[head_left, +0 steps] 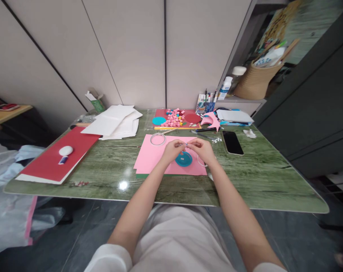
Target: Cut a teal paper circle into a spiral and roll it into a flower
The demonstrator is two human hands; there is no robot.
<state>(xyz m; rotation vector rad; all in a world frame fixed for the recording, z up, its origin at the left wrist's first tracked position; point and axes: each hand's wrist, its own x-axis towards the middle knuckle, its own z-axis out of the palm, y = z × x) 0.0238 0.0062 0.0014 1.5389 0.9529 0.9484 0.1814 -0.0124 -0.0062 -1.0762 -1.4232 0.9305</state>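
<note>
My left hand (173,149) and my right hand (202,149) meet fingertip to fingertip, both pinched closed. A tiny blue piece (186,144) shows between them, too small to make out its kind. Just below the fingertips lies a round blue disc (183,160) with a small pale bit on its middle. The disc rests on pink paper (148,155), with a green sheet (148,176) peeking out under its near edge. A tape roll (158,139) sits on the paper left of my hands. A white ring (200,161) is partly hidden by my right hand.
Pink and coloured paper balls (174,119) lie on a red sheet at the back. A phone (233,142) is at right, with pink paper scraps (211,120) behind. White sheets (114,121) and a red sheet (55,155) lie left. A pen box (205,104) stands at the wall.
</note>
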